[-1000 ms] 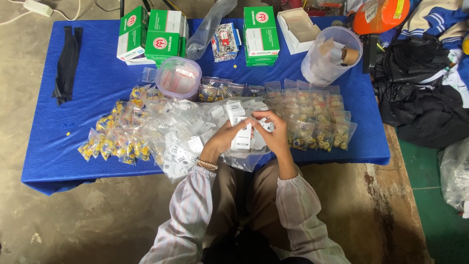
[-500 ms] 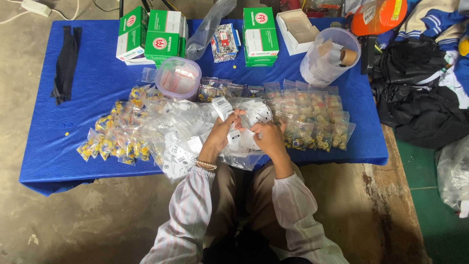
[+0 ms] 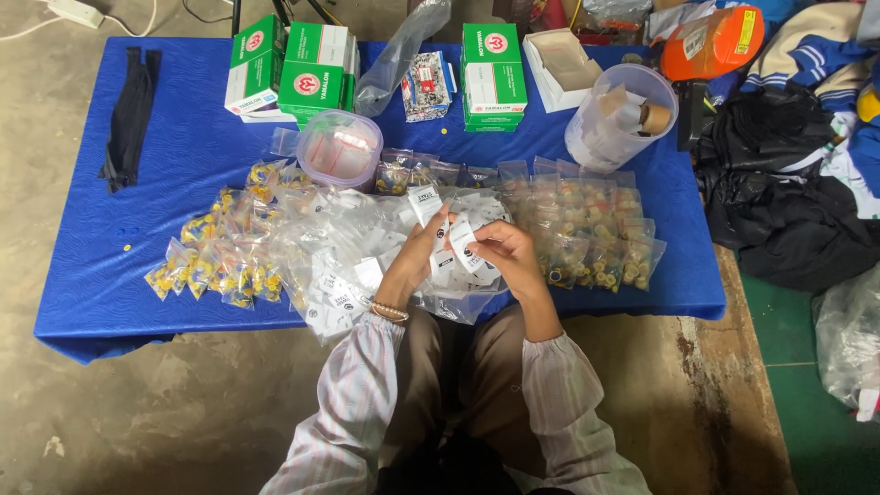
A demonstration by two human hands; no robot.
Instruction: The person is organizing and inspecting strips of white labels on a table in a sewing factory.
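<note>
My left hand [image 3: 412, 261] and my right hand [image 3: 509, 255] meet over the near middle of a blue table [image 3: 183, 156]. Between their fingers they hold several small clear bags with white labels [image 3: 449, 240], one of them sticking up from my left fingers. Under the hands lies a heap of empty labelled clear bags [image 3: 348, 252]. Filled small bags with yellow and blue pieces [image 3: 220, 261] are piled to the left. More filled bags [image 3: 596, 234] are laid in overlapping rows to the right.
At the back stand green and white boxes [image 3: 293, 69], another green box [image 3: 493, 62], an open white box [image 3: 559, 64], a round lidded tub [image 3: 339, 148] and a clear jar [image 3: 619, 119]. A black strap [image 3: 128, 115] lies far left. Dark clothing [image 3: 788, 183] is heaped right.
My hands have shifted slightly left and closer together, and the labelled bags between them have been rearranged; one bag now sticks up from my left fingers.
</note>
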